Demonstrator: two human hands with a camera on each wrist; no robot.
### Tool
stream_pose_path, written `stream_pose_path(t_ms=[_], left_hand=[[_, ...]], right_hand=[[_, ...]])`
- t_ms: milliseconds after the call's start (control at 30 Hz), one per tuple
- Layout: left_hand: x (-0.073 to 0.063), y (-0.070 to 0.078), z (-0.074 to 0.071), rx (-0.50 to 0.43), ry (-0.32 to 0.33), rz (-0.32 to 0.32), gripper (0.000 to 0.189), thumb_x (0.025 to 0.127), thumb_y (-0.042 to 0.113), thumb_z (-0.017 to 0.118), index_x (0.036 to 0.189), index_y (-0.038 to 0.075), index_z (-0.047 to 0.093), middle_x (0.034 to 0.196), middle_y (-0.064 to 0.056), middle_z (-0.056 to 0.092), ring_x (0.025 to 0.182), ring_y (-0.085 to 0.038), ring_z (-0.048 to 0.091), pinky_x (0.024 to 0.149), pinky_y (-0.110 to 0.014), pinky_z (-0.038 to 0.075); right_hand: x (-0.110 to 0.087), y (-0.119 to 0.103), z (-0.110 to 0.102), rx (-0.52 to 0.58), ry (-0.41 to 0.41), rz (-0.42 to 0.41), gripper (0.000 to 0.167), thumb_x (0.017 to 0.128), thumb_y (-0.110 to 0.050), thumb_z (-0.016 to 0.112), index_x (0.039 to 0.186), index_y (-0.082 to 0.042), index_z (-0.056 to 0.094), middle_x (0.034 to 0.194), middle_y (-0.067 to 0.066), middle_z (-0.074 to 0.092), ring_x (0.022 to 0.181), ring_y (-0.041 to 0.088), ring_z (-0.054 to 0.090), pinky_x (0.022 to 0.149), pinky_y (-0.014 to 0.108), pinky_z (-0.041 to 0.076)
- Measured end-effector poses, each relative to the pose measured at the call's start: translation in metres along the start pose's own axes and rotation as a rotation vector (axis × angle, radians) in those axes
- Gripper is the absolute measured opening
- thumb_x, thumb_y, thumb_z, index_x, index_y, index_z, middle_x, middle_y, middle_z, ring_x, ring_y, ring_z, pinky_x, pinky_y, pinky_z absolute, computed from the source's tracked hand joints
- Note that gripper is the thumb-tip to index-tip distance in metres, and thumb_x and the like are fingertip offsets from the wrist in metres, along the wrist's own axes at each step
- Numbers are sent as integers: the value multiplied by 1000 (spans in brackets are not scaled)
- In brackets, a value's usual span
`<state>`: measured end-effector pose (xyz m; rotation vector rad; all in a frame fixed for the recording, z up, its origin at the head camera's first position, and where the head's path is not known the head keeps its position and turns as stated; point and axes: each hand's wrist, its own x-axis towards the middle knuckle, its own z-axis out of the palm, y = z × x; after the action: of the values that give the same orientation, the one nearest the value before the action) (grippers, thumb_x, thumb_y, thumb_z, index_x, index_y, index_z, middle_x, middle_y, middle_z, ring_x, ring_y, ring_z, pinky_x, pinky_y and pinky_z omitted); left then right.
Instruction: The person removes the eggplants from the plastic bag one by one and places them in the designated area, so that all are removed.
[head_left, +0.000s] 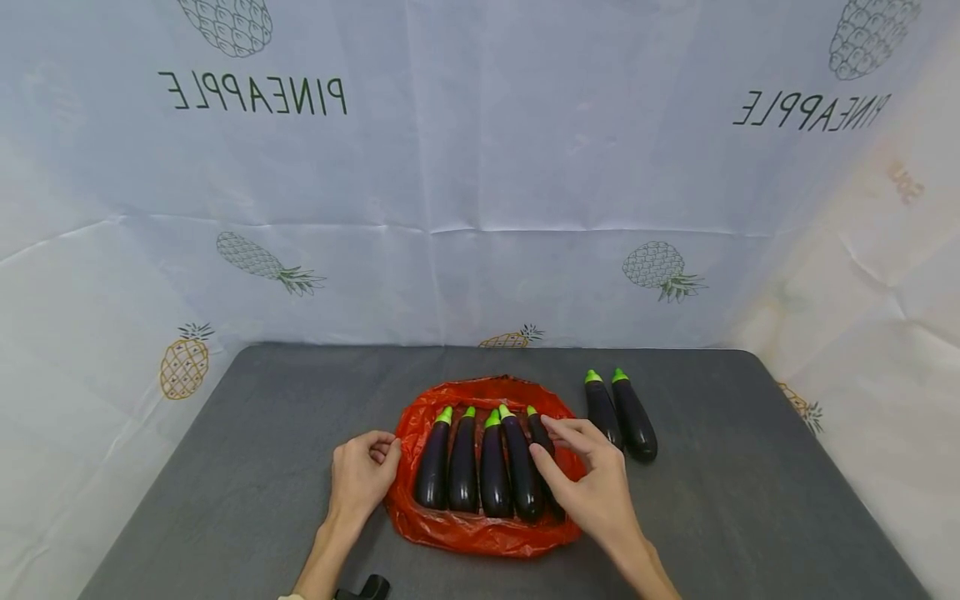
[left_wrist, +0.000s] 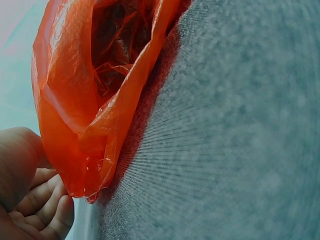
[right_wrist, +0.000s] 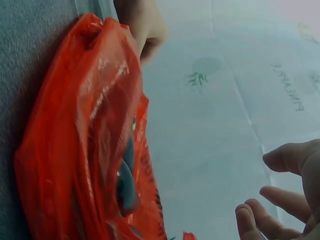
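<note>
A red plastic bag [head_left: 480, 546] lies spread on the table with its mouth gaping upward. Inside it several dark purple eggplants [head_left: 462, 467] with green caps lie side by side, caps toward the far edge. My left hand [head_left: 363, 471] pinches the bag's left rim between thumb and fingers; the left wrist view shows the crumpled film [left_wrist: 75, 165] at that hand. Over the bag's right side is my right hand [head_left: 592, 475], thumb and fingers spread beside the rightmost eggplant [head_left: 538, 432], which it partly covers. In the right wrist view its fingers [right_wrist: 285, 202] are apart with nothing between them.
Two more eggplants [head_left: 633, 417] lie on the grey table [head_left: 300, 400] just right of the bag. A black object [head_left: 372, 587] shows at the near edge by the left forearm. Behind the table hangs a pale cloth [head_left: 465, 275] printed with pineapples.
</note>
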<state>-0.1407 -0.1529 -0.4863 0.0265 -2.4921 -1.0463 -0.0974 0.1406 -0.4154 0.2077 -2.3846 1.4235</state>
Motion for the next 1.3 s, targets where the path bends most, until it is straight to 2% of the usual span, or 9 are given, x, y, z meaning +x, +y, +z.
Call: stream_pose_path(t_ms=[267, 433, 733, 967, 1300], left_hand=[[0, 0, 0, 0, 2, 5, 7, 83, 3, 76, 76, 3, 75, 63, -2, 68, 54, -3, 56, 55, -23, 50], [0, -1, 1, 1, 7, 14, 6, 82, 2, 76, 76, 3, 75, 63, -3, 68, 54, -3, 56, 55, -23, 51], [0, -1, 1, -1, 4, 8, 6, 82, 2, 77, 77, 2, 76, 64, -3, 68, 54, -3, 56, 55, -23, 51], [0, -2, 2, -12, 8, 10, 6, 82, 1, 76, 76, 3, 76, 63, -2, 68, 54, -3, 56, 55, -23, 50], [0, -3, 3, -10, 5, -1, 7, 83, 2, 76, 77, 4, 76, 63, -2, 68, 54, -2, 56, 55, -23, 50]], right_hand=[[-7, 7, 7, -13, -90, -31, 36, 86, -11, 80, 122, -13, 75, 110, 5, 73, 93, 21, 70, 84, 36, 61], [-8, 13, 8, -10, -135, 14, 36, 86, -14, 81, 122, -14, 75, 111, 6, 73, 94, 21, 70, 86, 36, 61], [-8, 24, 10, -96, -89, 113, 40, 83, -15, 84, 121, -7, 76, 113, 7, 72, 96, 26, 72, 85, 35, 61], [-7, 30, 10, -164, -89, 132, 40, 84, -19, 83, 121, -6, 75, 114, 9, 72, 97, 25, 72, 82, 39, 60], [-5, 39, 12, -214, -90, 162, 44, 85, -20, 83, 124, -2, 73, 112, 15, 69, 99, 28, 70, 88, 45, 59]])
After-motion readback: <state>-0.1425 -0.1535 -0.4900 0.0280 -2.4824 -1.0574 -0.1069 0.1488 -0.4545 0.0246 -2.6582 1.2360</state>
